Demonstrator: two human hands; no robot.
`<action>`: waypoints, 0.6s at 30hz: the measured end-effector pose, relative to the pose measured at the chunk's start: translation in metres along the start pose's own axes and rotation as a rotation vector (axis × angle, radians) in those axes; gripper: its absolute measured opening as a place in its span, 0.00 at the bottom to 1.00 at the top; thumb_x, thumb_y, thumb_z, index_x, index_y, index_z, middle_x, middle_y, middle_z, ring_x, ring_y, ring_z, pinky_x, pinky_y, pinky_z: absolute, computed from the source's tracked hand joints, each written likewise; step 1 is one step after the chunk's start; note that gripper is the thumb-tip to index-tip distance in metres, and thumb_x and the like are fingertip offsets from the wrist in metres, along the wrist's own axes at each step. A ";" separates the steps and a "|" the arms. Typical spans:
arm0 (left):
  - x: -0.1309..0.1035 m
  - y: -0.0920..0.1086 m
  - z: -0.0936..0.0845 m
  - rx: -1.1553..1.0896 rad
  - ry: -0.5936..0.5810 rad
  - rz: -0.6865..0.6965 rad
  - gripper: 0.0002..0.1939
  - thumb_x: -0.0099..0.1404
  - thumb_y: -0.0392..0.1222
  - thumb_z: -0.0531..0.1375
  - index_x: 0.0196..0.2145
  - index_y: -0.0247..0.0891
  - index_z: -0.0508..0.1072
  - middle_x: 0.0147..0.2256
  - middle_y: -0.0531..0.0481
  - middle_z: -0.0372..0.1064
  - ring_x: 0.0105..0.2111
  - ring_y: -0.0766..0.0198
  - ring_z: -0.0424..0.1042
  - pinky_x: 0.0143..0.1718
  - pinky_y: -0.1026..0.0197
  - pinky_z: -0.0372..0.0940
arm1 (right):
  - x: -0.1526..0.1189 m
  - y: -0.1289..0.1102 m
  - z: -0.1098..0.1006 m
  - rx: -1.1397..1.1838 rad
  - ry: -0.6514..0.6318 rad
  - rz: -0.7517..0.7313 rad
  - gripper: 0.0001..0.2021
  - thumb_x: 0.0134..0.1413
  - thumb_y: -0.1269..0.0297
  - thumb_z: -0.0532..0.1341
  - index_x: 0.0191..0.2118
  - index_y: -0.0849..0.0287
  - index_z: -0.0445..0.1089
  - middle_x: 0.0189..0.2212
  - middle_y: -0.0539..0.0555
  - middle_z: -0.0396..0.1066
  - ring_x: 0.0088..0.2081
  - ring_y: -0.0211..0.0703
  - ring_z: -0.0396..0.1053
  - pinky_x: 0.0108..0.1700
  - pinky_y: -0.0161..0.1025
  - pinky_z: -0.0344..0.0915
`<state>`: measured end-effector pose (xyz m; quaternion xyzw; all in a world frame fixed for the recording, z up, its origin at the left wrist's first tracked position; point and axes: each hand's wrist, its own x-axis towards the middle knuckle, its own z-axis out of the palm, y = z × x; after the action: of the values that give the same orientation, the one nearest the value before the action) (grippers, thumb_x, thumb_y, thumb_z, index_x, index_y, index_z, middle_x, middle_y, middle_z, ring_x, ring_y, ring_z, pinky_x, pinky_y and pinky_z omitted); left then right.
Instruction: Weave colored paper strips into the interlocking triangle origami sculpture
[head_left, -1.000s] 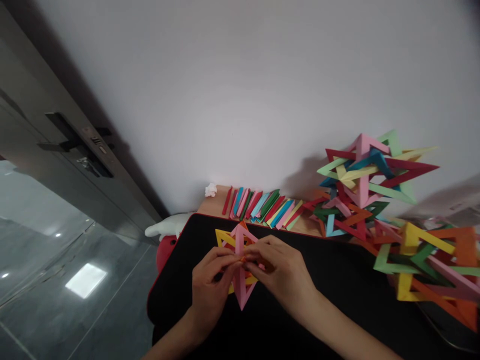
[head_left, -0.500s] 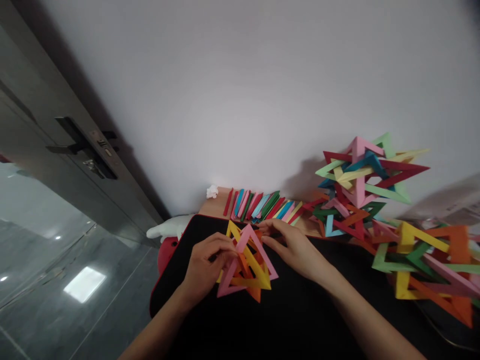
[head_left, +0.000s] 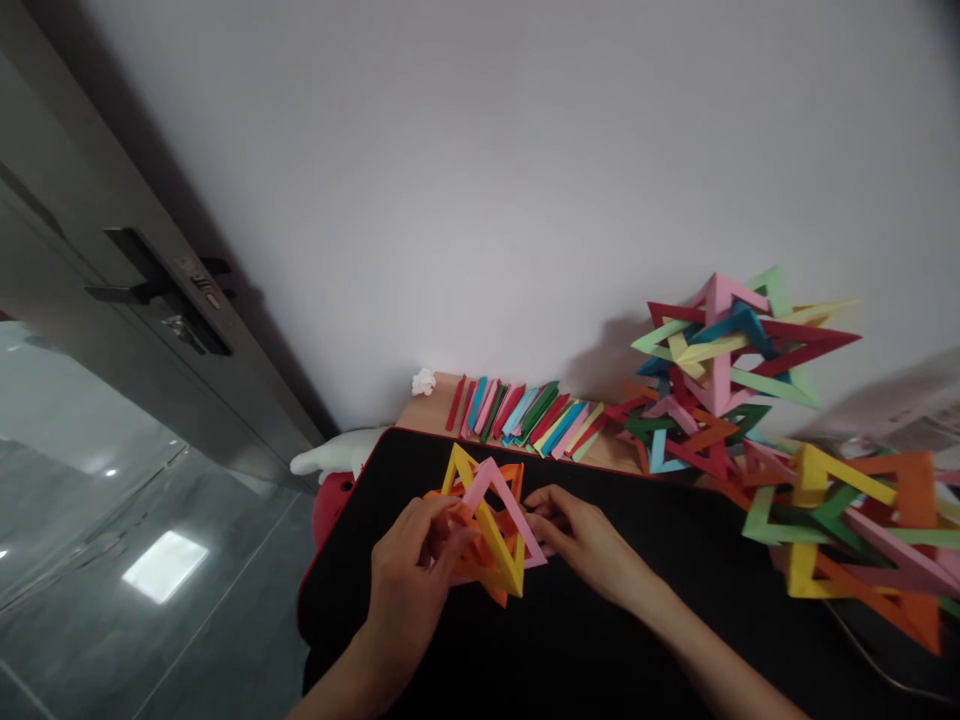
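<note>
Wall (head_left: 480,200): dimly, softly lit beyond the fingers (head_left: 559,497), darker at the top-right corner.
Floor (head_left: 225,560): white glare patch (head_left: 165,567) and small bright spots, left of the fingers.
Paper stars (head_left: 721,345): diffuse wall shadows either side, right of the fingers.
Mat (head_left: 600,640): near-black around the fingers, little detail.
Fingers: slightly soft, possibly motion blur.
Outer edges: stretched, hazier than around the fingers.

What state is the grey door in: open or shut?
Open. The grey door shows its narrow edge to the camera, with the latch plate exposed rather than hidden against a frame.
</note>
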<state>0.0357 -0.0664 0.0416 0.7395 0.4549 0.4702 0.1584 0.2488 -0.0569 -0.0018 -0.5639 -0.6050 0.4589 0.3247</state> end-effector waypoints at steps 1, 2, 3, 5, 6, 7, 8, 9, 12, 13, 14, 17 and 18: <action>-0.001 -0.001 0.000 0.008 0.011 -0.014 0.07 0.61 0.38 0.63 0.39 0.37 0.74 0.24 0.56 0.66 0.20 0.71 0.65 0.22 0.69 0.64 | -0.002 0.000 0.003 0.018 0.001 -0.006 0.09 0.58 0.58 0.55 0.37 0.58 0.65 0.27 0.50 0.68 0.27 0.39 0.70 0.30 0.36 0.69; -0.002 -0.002 0.001 0.006 0.018 -0.021 0.08 0.61 0.38 0.63 0.39 0.37 0.74 0.24 0.55 0.67 0.20 0.70 0.65 0.22 0.69 0.65 | -0.004 0.000 0.005 0.033 0.004 -0.014 0.08 0.58 0.58 0.55 0.36 0.58 0.65 0.27 0.50 0.68 0.27 0.39 0.70 0.31 0.36 0.70; -0.003 -0.003 0.001 -0.001 0.019 -0.024 0.08 0.61 0.38 0.63 0.40 0.37 0.74 0.24 0.55 0.68 0.20 0.70 0.66 0.22 0.69 0.65 | -0.007 -0.002 0.007 0.042 0.009 -0.024 0.09 0.59 0.59 0.55 0.35 0.58 0.65 0.27 0.50 0.69 0.27 0.39 0.70 0.31 0.36 0.70; -0.005 -0.005 0.002 -0.014 0.008 -0.024 0.08 0.61 0.38 0.62 0.40 0.38 0.74 0.25 0.54 0.70 0.21 0.69 0.68 0.22 0.68 0.66 | -0.012 -0.005 0.011 0.044 0.021 -0.053 0.10 0.60 0.58 0.54 0.34 0.58 0.65 0.27 0.51 0.69 0.28 0.40 0.71 0.32 0.38 0.70; -0.005 -0.006 0.001 -0.015 0.000 -0.028 0.08 0.61 0.37 0.62 0.40 0.38 0.74 0.26 0.53 0.70 0.22 0.69 0.69 0.23 0.68 0.67 | -0.014 -0.008 0.012 0.050 0.025 -0.068 0.10 0.60 0.58 0.54 0.33 0.58 0.65 0.27 0.51 0.70 0.28 0.40 0.71 0.32 0.38 0.71; -0.005 -0.006 0.001 -0.012 -0.007 -0.037 0.08 0.61 0.37 0.61 0.40 0.38 0.74 0.27 0.53 0.71 0.23 0.68 0.69 0.24 0.68 0.67 | -0.016 -0.010 0.013 0.067 0.022 -0.081 0.10 0.60 0.58 0.54 0.32 0.58 0.65 0.27 0.52 0.70 0.28 0.41 0.71 0.32 0.39 0.71; -0.004 -0.007 0.000 -0.008 -0.016 -0.053 0.08 0.61 0.37 0.61 0.41 0.38 0.74 0.27 0.52 0.71 0.24 0.68 0.70 0.25 0.67 0.67 | -0.018 -0.011 0.014 0.097 0.017 -0.090 0.10 0.60 0.58 0.55 0.32 0.58 0.66 0.27 0.52 0.70 0.29 0.41 0.71 0.32 0.39 0.72; -0.003 -0.008 -0.001 -0.006 -0.025 -0.076 0.09 0.61 0.37 0.61 0.41 0.38 0.74 0.28 0.52 0.72 0.24 0.68 0.70 0.25 0.67 0.68 | -0.020 -0.012 0.015 0.135 0.009 -0.093 0.10 0.59 0.58 0.55 0.32 0.58 0.66 0.28 0.52 0.70 0.29 0.41 0.72 0.33 0.39 0.72; 0.006 -0.011 -0.005 -0.037 -0.053 -0.163 0.09 0.61 0.39 0.62 0.40 0.38 0.75 0.29 0.51 0.74 0.23 0.67 0.71 0.24 0.66 0.67 | -0.026 -0.012 0.018 0.204 -0.006 -0.090 0.09 0.58 0.58 0.57 0.33 0.58 0.67 0.29 0.51 0.71 0.30 0.40 0.72 0.34 0.38 0.72; 0.009 -0.013 -0.006 -0.054 -0.061 -0.190 0.09 0.61 0.40 0.62 0.40 0.37 0.75 0.30 0.51 0.75 0.23 0.67 0.71 0.24 0.66 0.68 | -0.029 -0.011 0.020 0.192 -0.013 -0.095 0.09 0.59 0.59 0.57 0.33 0.59 0.68 0.28 0.51 0.70 0.29 0.40 0.71 0.34 0.37 0.71; 0.013 -0.014 -0.007 -0.073 -0.068 -0.209 0.10 0.61 0.41 0.62 0.40 0.37 0.75 0.31 0.50 0.75 0.24 0.67 0.71 0.24 0.66 0.68 | -0.031 -0.011 0.021 0.170 -0.022 -0.102 0.08 0.59 0.60 0.57 0.34 0.59 0.68 0.27 0.51 0.70 0.29 0.39 0.71 0.33 0.36 0.70; 0.024 -0.020 -0.010 -0.132 -0.081 -0.203 0.10 0.60 0.42 0.63 0.40 0.38 0.76 0.31 0.50 0.76 0.27 0.65 0.73 0.25 0.66 0.68 | -0.040 -0.009 0.027 0.062 -0.044 -0.137 0.07 0.60 0.63 0.56 0.34 0.58 0.68 0.26 0.50 0.69 0.29 0.38 0.69 0.32 0.34 0.67; 0.027 -0.023 -0.011 -0.152 -0.087 -0.185 0.10 0.60 0.42 0.63 0.39 0.38 0.76 0.32 0.50 0.76 0.28 0.65 0.74 0.26 0.67 0.69 | -0.043 -0.008 0.029 0.022 -0.037 -0.149 0.06 0.60 0.64 0.56 0.34 0.58 0.68 0.27 0.50 0.69 0.29 0.39 0.68 0.33 0.34 0.66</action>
<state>0.0183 -0.0336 0.0470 0.6998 0.4770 0.4544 0.2763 0.2258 -0.1046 -0.0002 -0.5050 -0.6460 0.4507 0.3528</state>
